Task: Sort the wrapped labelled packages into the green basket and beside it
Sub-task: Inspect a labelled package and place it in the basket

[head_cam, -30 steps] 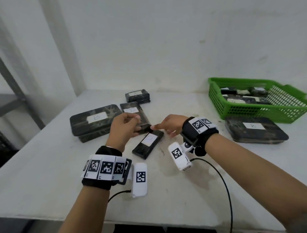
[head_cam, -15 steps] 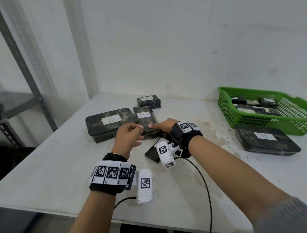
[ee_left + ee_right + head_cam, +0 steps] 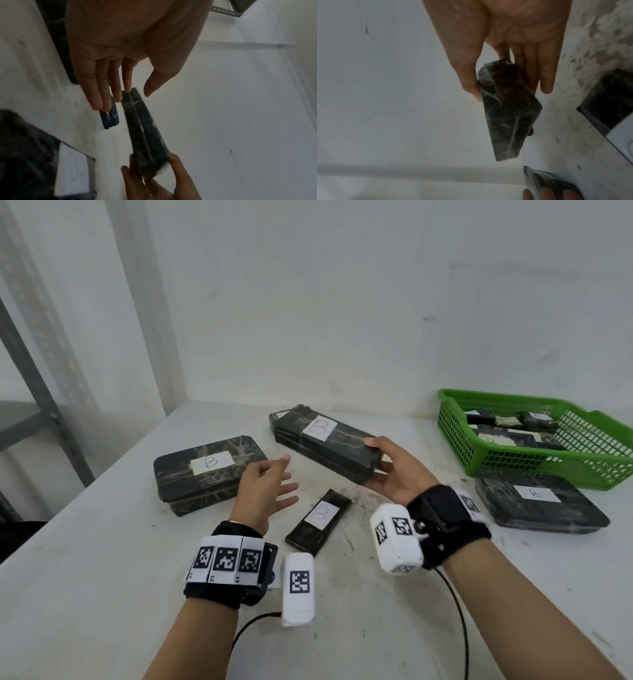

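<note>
Long black wrapped package (image 3: 325,447), label B, lifted, tilted – green basket (image 3: 459,436) holds several packages.

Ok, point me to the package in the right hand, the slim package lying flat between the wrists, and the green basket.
Held package (image 3: 325,445), head view, top face beside its label.
Slim package (image 3: 303,534), head view, dark near end.
Green basket (image 3: 455,433), head view, left mesh wall.

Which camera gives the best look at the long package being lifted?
The head view: the long package shows whole, its label readable, one end in the right hand. Both wrist views show only its dark wrapped side, blurred, label hidden.
</note>
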